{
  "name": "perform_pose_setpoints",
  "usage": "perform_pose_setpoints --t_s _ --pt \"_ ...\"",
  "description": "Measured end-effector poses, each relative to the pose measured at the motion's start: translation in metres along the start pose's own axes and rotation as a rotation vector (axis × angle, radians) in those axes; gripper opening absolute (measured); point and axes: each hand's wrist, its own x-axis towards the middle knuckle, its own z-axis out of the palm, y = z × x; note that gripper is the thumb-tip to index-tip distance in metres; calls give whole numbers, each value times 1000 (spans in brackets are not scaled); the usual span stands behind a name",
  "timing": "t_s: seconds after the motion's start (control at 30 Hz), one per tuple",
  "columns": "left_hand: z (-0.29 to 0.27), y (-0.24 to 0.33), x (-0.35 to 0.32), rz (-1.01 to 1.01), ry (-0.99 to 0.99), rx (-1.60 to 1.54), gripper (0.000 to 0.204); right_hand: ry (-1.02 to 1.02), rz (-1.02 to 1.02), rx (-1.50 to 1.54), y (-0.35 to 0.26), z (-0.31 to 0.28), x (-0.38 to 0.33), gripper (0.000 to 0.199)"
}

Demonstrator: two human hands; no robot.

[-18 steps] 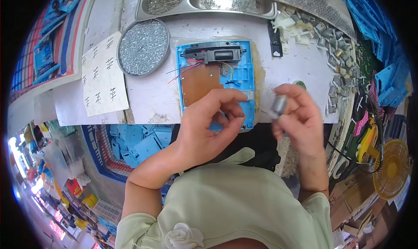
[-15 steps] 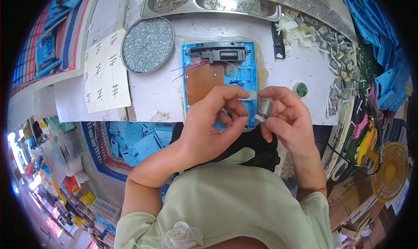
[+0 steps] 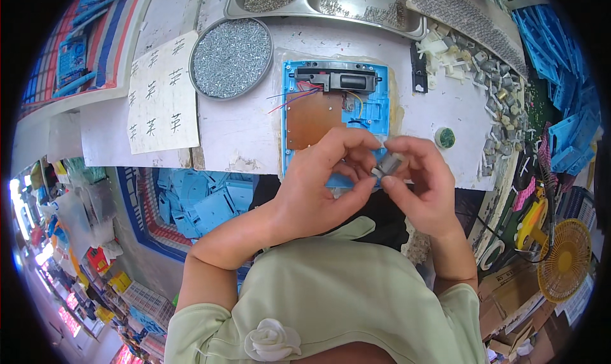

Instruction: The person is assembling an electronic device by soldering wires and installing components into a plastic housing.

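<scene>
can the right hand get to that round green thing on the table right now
Probably yes: the round green thing lies on the table close beside the right hand, with nothing visible between them. That hand holds a grey cylinder, though, which may need putting down first.

So the little cylinder (image 3: pixel 390 163) just right of centre looks like grey metal with a dull sheen. The casing (image 3: pixel 380 100) mid-frame is smooth blue plastic, slightly glossy, and the brown board (image 3: pixel 312 122) in it looks pretty matt. Upper left, the screws (image 3: pixel 231 58) are bright shiny metal, and the tray (image 3: pixel 307 0) up top is glossy metal too. Left side, the sheet (image 3: pixel 164 103) is plain matt paper. Table (image 3: pixel 235 125) looks smooth but scuffed near its lower edge. Shirt (image 3: pixel 356 287) at the bottom is smooth cloth, faint sheen
</scene>
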Motion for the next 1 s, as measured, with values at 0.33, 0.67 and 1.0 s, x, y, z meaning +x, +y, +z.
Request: perform_pose_setpoints --t_s 0.33,0.67,1.0 --pt "-10 -7 5 522 34 418 36 -67 -225 -436 -16 -14 21 44" --pt "-15 1 0 259 24 160 23 -85 -656 -515 -17 -10 27 45" --pt "-20 3 -2 265 -24 264 18 -98 -750 -569 -14 -8 25 44"
